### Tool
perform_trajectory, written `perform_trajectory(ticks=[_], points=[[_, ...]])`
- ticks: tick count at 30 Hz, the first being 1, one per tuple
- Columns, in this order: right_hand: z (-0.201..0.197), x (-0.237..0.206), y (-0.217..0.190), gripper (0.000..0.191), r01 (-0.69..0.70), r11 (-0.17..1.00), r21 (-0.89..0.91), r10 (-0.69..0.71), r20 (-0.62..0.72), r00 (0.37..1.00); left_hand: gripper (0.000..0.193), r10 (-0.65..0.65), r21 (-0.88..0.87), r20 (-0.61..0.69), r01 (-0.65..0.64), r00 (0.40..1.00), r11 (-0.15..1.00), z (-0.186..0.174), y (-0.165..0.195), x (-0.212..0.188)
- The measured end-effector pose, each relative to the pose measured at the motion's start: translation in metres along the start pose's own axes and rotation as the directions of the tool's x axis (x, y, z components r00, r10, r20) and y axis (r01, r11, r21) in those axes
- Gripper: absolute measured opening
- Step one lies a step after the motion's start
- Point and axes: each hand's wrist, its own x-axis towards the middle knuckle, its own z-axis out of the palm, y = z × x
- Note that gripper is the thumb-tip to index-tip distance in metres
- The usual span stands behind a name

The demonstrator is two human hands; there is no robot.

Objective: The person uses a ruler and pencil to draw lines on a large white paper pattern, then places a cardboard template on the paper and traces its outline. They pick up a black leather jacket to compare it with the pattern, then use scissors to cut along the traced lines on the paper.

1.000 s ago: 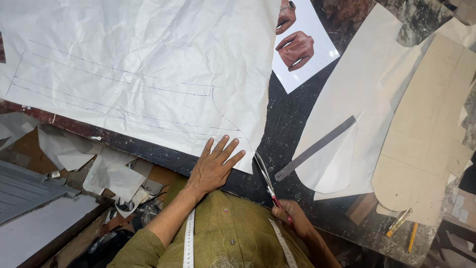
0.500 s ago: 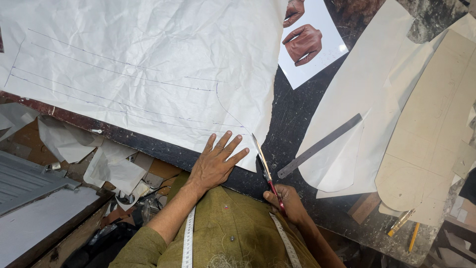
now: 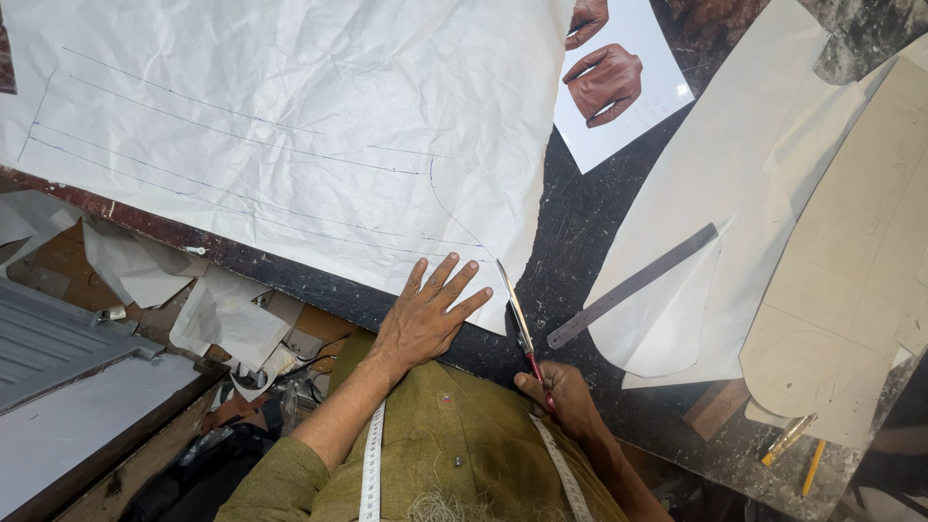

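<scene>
We are seeing the large creased white paper sheet with drawn pencil lines (image 3: 290,135) lying across the dark worktable (image 3: 570,251). The left hand (image 3: 425,319) is pressing flat, fingers spread, on its lower edge. At three o'clock, the right hand (image 3: 565,396) is gripping red-handled scissors (image 3: 520,324) at the sheet's edge. A grey metal ruler (image 3: 633,285) is lying at two o'clock.

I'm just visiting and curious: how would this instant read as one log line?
left hand: flat on white paper | right hand: holding scissors, blades at paper edge | metal ruler: lying apart, right
</scene>
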Motion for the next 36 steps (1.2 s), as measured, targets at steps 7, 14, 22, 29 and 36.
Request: perform_trajectory(ticks=[7, 14, 22, 29, 36], points=[[-0.009, 0.006, 0.0, 0.04, -0.007, 1.0, -0.025, 0.008, 0.02, 1.0, 0.059, -0.002, 0.008, 0.019, 0.002, 1.0, 1.0, 0.002, -0.002, 0.001], [-0.018, 0.009, -0.005, 0.043, -0.004, 0.984, -0.176, 0.01, 0.032, 0.999, 0.059, 0.003, 0.014, 0.019, -0.004, 1.0, 1.0, 0.003, -0.004, 0.001], [-0.028, 0.009, -0.04, 0.043, -0.052, 0.999, -0.005, 0.052, 0.149, 0.987, 0.06, 0.005, 0.002, 0.011, -0.005, 1.0, 1.0, 0.004, -0.004, 0.002], [-0.037, 0.023, -0.058, 0.042, -0.111, 0.975, -0.19, 0.13, 0.092, 0.987, 0.06, 0.004, 0.005, 0.008, -0.004, 1.0, 1.0, 0.004, -0.006, 0.004], [-0.056, 0.035, -0.063, 0.045, -0.093, 0.955, -0.283, 0.137, 0.138, 0.981, 0.061, 0.002, 0.006, 0.017, -0.002, 1.0, 1.0, 0.001, -0.007, 0.004]])
